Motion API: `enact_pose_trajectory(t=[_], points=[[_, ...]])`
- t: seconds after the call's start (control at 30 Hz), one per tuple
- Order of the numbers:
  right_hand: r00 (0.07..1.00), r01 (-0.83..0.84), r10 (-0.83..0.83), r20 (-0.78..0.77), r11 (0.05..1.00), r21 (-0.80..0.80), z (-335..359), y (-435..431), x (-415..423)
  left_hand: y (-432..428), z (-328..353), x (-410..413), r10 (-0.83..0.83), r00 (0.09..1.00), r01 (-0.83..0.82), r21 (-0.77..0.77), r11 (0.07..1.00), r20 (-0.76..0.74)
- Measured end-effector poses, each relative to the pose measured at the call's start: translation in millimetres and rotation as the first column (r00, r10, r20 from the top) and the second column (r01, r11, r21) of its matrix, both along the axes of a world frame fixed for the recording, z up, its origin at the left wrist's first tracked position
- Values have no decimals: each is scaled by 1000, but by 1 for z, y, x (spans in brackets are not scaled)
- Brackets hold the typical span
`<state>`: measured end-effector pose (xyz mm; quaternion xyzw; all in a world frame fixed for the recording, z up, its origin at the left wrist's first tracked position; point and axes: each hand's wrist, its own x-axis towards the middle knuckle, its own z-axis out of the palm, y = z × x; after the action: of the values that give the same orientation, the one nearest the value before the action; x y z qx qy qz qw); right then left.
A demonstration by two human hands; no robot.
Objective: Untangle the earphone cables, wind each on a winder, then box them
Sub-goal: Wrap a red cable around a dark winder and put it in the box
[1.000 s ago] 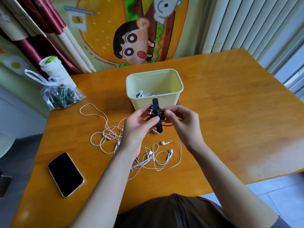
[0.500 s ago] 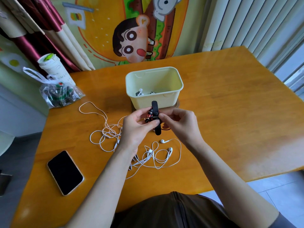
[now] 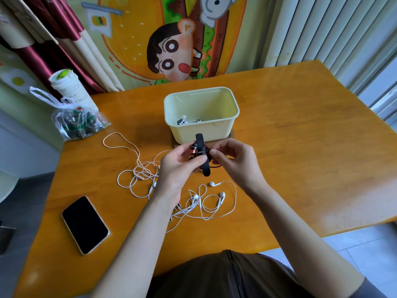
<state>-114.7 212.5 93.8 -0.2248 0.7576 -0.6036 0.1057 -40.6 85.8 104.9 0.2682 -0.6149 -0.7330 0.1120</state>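
Note:
Above the table, just in front of the pale yellow box (image 3: 227,127), I hold a black strap winder (image 3: 204,166) with a dark red-and-black earphone bundle (image 3: 194,149) on it. My left hand (image 3: 178,166) pinches the bundle from the left, thumb on the strap. From the right, my right hand (image 3: 234,160) pinches the same bundle. White earphones lie tangled on the table: one set (image 3: 139,175) to the left of my left arm, another (image 3: 214,201) between my arms. Inside the box lies a wound white earphone (image 3: 183,120).
A black phone (image 3: 84,224) lies face up at the front left. At the back left, a clear plastic bag (image 3: 75,123) and a white cup (image 3: 68,89) stand near the table edge. The box sits on a wooden coaster (image 3: 231,134). A curtain hangs behind.
Both hands stay on the winder bundle in front of the box. They have shifted only slightly; the fingers keep working on the strap.

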Motion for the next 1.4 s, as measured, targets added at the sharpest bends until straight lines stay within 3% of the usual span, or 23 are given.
enact_pose_trajectory(t=[0.5,0.63,0.73,0.83,1.3,1.4], points=[[997,52,-57,42,993,102,3,-5,2,-3,-3,-4,-6,998,22,-236,972,67],[995,68,-65,-78,997,42,0,-3,6,-1,-1,-4,-3,1000,5,-121,993,15],[999,43,-43,10,998,-46,-1,-2,5,1,1,-3,-10,1000,10,46,999,-18],[993,29,-15,119,993,-116,-3,-2,5,1,0,-3,-14,1000,17,114,993,-28],[954,104,-23,298,960,-260,-4,-2,6,-1,-5,-1,-26,1000,25,72,997,1],[975,69,-18,220,972,-226,-2,0,5,-2,-5,0,-36,999,36,62,997,1]])
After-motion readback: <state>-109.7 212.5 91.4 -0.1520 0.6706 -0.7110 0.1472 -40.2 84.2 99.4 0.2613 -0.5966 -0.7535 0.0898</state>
